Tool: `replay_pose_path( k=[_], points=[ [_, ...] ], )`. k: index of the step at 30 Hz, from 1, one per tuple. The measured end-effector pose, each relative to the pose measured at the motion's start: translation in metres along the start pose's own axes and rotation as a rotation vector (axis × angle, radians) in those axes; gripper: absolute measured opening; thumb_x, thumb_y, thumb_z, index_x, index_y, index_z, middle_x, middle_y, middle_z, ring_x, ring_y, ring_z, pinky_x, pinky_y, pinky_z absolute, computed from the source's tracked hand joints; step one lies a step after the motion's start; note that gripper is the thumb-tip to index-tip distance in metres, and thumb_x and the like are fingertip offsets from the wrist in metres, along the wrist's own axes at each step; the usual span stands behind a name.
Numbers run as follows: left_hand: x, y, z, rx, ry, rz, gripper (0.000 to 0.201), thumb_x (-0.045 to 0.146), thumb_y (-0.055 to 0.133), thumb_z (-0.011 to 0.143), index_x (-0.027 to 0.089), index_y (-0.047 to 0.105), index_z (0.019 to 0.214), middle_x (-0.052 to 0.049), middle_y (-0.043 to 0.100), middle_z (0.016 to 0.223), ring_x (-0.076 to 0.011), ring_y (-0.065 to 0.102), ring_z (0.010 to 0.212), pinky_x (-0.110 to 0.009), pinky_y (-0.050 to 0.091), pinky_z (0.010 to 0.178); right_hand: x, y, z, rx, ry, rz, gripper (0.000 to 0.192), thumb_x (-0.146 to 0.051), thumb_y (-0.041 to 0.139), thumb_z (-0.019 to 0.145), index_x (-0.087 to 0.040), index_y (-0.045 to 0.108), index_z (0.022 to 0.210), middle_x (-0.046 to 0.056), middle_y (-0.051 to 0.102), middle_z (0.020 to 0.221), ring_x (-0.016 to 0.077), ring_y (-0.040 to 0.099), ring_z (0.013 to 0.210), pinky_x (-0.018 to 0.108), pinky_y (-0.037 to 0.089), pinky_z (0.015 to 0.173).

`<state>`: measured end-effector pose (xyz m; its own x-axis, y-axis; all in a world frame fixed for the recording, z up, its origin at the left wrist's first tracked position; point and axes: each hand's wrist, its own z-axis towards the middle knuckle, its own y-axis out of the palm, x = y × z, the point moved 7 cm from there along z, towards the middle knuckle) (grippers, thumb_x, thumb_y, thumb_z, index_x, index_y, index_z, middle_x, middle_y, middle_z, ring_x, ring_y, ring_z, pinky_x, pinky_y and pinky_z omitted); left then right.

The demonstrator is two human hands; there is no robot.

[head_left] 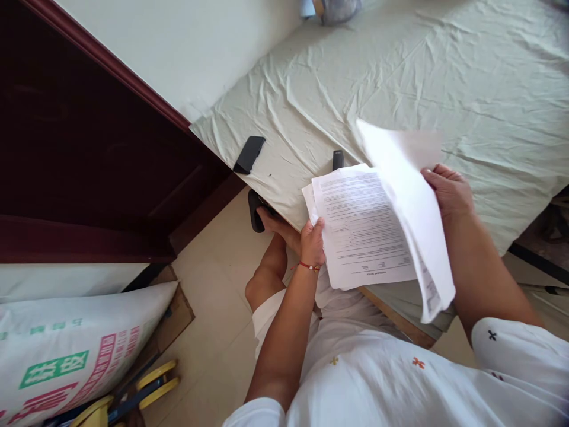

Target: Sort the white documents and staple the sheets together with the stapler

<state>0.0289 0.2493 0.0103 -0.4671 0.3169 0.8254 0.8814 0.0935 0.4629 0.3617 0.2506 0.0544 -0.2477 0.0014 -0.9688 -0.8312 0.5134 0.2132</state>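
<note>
My left hand (313,242) is closed on the left edge of a stack of printed papers (364,231), thumb on top. Dense text covers the top page, which is tilted above my lap. On the right, my right hand (448,187) pinches several lifted sheets (406,201) by their far side. Those sheets curve up and hide the right part of the stack. Just beyond the stack's far edge lies a small dark device (338,159), partly covered by the papers.
A black case-like object (249,155) rests near the left edge of the sheet-covered bed (311,107). On the floor at left are a white printed sack (80,350) and a yellow-wheeled item (155,379). A dark red door (89,130) stands left.
</note>
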Motion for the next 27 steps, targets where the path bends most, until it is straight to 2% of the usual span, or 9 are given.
replay_pose_path(
  k=[3,6,8,10,15,18,21,24,27],
  points=[
    [-0.001,-0.003,0.0,0.022,-0.002,0.009,0.056,0.052,0.095,0.067,0.018,0.075,0.107,-0.012,0.083,0.109,-0.0348,0.068,0.133,-0.05,0.053,0.116,0.001,0.01,-0.003,-0.011,-0.101,-0.221,0.023,-0.045,0.081,0.077,-0.027,0.068,0.08,0.0,0.064,0.072,0.0165,0.054,0.059,0.032,0.047,0.057],
    [-0.002,-0.005,0.001,0.037,0.011,0.037,0.054,0.051,0.094,0.069,0.019,0.076,0.108,-0.011,0.083,0.112,-0.0333,0.069,0.132,-0.049,0.052,0.116,0.0,0.016,-0.005,-0.005,-0.245,-0.612,0.031,-0.046,0.07,0.086,-0.026,0.052,0.069,0.0,0.051,0.063,0.0174,0.043,0.058,0.033,0.039,0.058],
    [-0.001,-0.006,0.001,0.044,0.035,0.062,0.053,0.049,0.094,0.069,0.019,0.077,0.11,-0.01,0.083,0.116,-0.0326,0.069,0.132,-0.048,0.051,0.117,-0.001,0.022,-0.006,-0.003,-0.317,-0.83,0.03,-0.041,0.063,0.089,-0.026,0.046,0.069,0.001,0.049,0.063,0.0194,0.045,0.062,0.035,0.04,0.064],
    [0.001,-0.005,0.001,0.034,0.062,0.076,0.054,0.047,0.095,0.069,0.019,0.077,0.113,-0.009,0.081,0.123,-0.032,0.067,0.134,-0.048,0.048,0.12,-0.001,0.028,-0.007,-0.024,-0.354,-0.957,0.022,-0.036,0.056,0.09,-0.026,0.047,0.073,0.003,0.053,0.067,0.0221,0.051,0.068,0.037,0.041,0.07],
    [0.003,-0.003,0.002,0.003,0.108,0.091,0.06,0.048,0.096,0.069,0.021,0.078,0.12,-0.01,0.077,0.136,-0.0318,0.063,0.14,-0.045,0.043,0.124,0.004,0.032,-0.005,-0.067,-0.31,-1.062,0.014,-0.036,0.057,0.087,-0.025,0.052,0.079,0.007,0.061,0.078,0.0262,0.058,0.079,0.039,0.045,0.075],
    [0.003,-0.004,0.003,0.005,0.114,0.093,0.063,0.049,0.097,0.066,0.02,0.079,0.119,-0.01,0.078,0.133,-0.0318,0.065,0.137,-0.046,0.044,0.124,0.011,0.027,-0.003,-0.074,-0.208,-0.961,0.02,-0.041,0.066,0.084,-0.025,0.063,0.095,0.007,0.069,0.084,0.0265,0.062,0.078,0.039,0.049,0.072],
    [0.001,-0.005,0.004,0.002,0.101,0.089,0.06,0.05,0.097,0.066,0.021,0.079,0.115,-0.008,0.081,0.125,-0.0309,0.07,0.128,-0.047,0.047,0.121,0.017,0.025,-0.004,-0.103,-0.08,-0.655,0.042,-0.041,0.078,0.076,-0.025,0.069,0.114,0.006,0.076,0.094,0.0249,0.066,0.077,0.034,0.052,0.063],
    [0.002,-0.003,0.003,-0.004,0.098,0.089,0.055,0.049,0.097,0.067,0.021,0.08,0.112,-0.007,0.082,0.121,-0.0294,0.071,0.126,-0.046,0.047,0.12,0.022,0.026,-0.009,-0.125,0.081,-0.31,0.047,-0.037,0.089,0.065,-0.026,0.073,0.109,0.003,0.078,0.091,0.0218,0.068,0.071,0.031,0.054,0.055],
    [0.002,-0.001,0.002,-0.007,0.071,0.074,0.054,0.046,0.097,0.067,0.021,0.079,0.112,-0.008,0.082,0.122,-0.0296,0.071,0.127,-0.046,0.049,0.119,0.021,0.032,-0.016,-0.191,0.216,-0.124,0.045,-0.034,0.098,0.057,-0.024,0.078,0.097,0.005,0.08,0.091,0.0217,0.069,0.071,0.032,0.059,0.057]
  ],
)
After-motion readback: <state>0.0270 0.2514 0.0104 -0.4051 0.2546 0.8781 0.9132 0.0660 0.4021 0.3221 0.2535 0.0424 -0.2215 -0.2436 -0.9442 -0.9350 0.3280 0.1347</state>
